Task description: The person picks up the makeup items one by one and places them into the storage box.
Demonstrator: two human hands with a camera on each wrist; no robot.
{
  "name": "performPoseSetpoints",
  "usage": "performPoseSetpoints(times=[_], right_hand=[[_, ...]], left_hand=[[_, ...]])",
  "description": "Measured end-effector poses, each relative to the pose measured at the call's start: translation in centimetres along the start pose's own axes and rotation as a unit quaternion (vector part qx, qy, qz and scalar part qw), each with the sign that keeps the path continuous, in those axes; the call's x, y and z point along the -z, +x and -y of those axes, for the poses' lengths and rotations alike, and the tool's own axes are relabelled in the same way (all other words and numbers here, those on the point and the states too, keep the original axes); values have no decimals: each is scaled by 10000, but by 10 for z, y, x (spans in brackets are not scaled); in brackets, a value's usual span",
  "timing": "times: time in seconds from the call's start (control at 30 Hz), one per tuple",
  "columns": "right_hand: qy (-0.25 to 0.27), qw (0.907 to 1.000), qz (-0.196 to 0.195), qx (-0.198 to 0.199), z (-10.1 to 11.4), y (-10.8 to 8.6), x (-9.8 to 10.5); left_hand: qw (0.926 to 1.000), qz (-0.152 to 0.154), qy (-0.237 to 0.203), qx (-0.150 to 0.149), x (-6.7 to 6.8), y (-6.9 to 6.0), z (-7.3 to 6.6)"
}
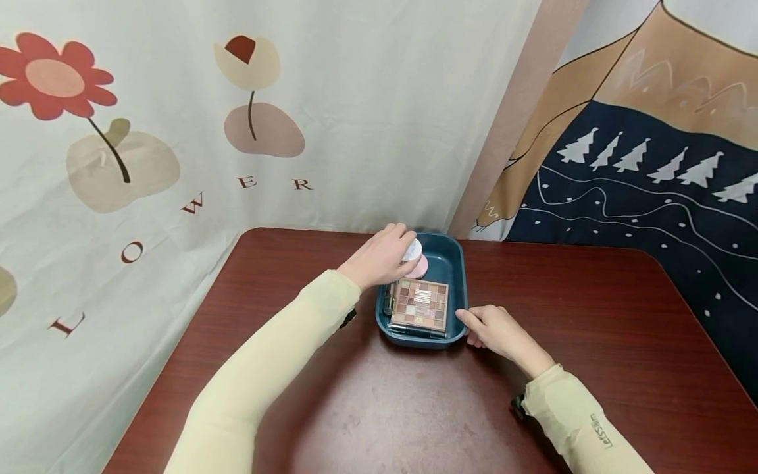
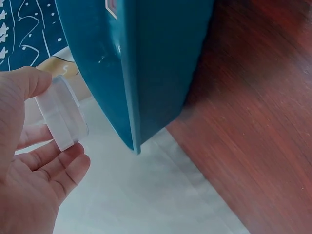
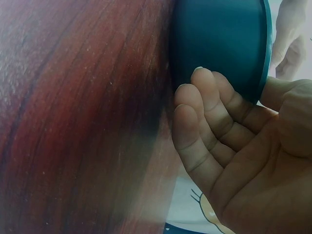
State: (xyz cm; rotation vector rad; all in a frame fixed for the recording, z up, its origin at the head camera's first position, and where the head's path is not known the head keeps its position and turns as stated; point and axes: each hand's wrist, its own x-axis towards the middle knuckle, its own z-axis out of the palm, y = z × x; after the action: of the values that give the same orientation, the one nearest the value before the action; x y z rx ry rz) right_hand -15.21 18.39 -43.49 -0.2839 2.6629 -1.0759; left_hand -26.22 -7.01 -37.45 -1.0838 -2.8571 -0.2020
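My left hand pinches a small round translucent white container between thumb and fingers, above the far left part of a blue tray. Under it in the tray lies a pink round item, partly covered by the container and fingers. An eyeshadow palette with many pans rests in the near half of the tray. Dark slim tubes lie along its near and left sides. With the thumb over the rim and fingers against the outer wall, my right hand holds the tray's near right corner.
The tray stands toward the back of a reddish-brown wooden table. Behind the table hang a white curtain with flower prints and a dark cloth with white trees.
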Motion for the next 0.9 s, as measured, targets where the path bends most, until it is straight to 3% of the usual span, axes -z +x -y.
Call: performPoseSetpoints(times=[0.2,0.4,0.67,0.9], right_hand=[[23,10000,5,14,-1,0,0],[17,10000,-5,50,-2,0,0],[12,10000,18,52,-3,1,0],[46,10000,31,53,-3,1,0]], left_hand=[[9999,29,-80,-128,-1,6,-6],[9996,121,125,-235,-2,14,-13],[9991,331,198,-172,-4,23,-23],[9990,327,183,-245,-6,30,-28]])
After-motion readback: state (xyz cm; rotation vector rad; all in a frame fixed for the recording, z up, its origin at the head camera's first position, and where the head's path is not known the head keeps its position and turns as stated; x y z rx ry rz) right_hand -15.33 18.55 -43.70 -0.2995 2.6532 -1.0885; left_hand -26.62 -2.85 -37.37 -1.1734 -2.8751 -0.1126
